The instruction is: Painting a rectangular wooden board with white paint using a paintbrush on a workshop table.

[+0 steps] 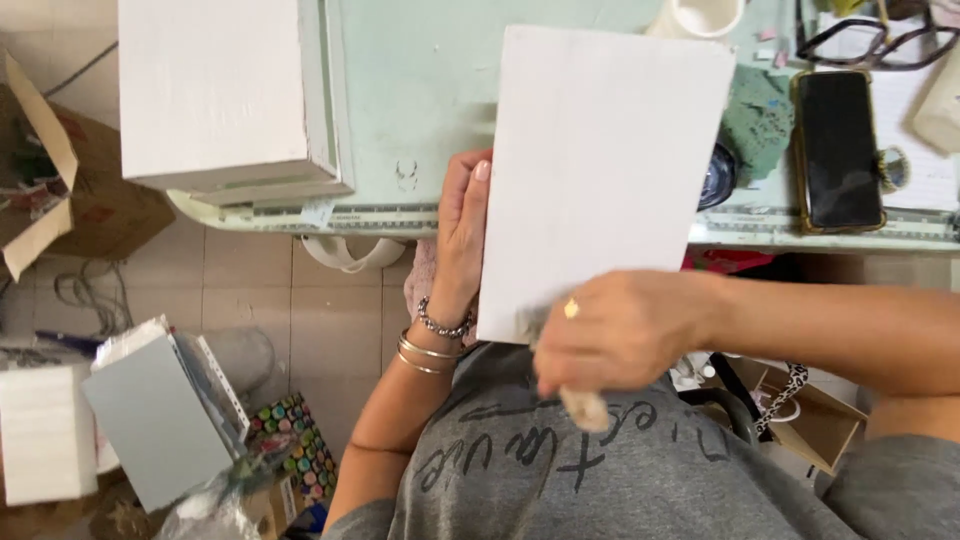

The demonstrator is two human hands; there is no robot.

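A flat white board [600, 170] is tilted up between the table edge and my lap. My left hand [460, 235] grips its left edge, thumb on the front face, with bracelets at the wrist. My right hand [610, 330], wearing a ring, is closed on a small pale pad [585, 405] and presses at the board's lower edge. The pad is blurred, and what it is made of I cannot tell.
A pale green table [420, 90] carries a stack of white boards [215, 90] at left, a phone in a gold case [838, 150], a dark green cloth [757, 115], glasses [865, 40] and a white cup [700, 15]. Cardboard boxes [60, 190], white foam blocks [45, 430] and a grey folder [155, 420] lie on the tiled floor.
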